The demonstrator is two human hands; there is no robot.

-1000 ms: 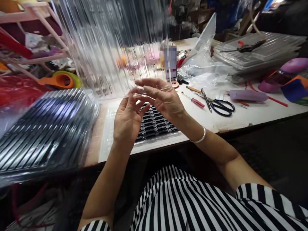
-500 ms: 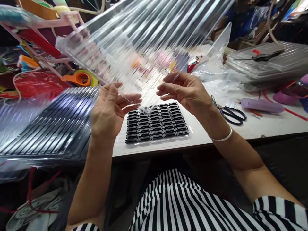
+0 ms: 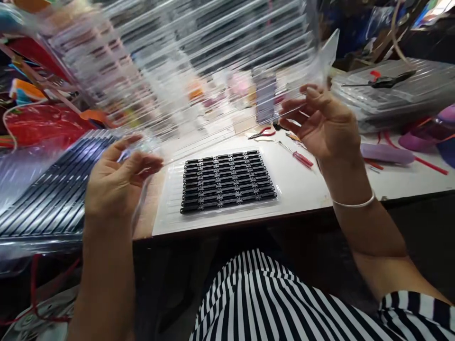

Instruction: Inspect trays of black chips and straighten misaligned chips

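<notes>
My hands, left [image 3: 115,182] and right [image 3: 325,125], now spread apart, pinch the clear tray [image 3: 199,71] by its lower corners, swung level above the black strips [image 3: 227,180], centre frame.

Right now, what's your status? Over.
Left hand and right hand both gripping clear ribbed plastic tray, lifted, blurred. Tray of black strips on table below. Nothing in between.
</notes>
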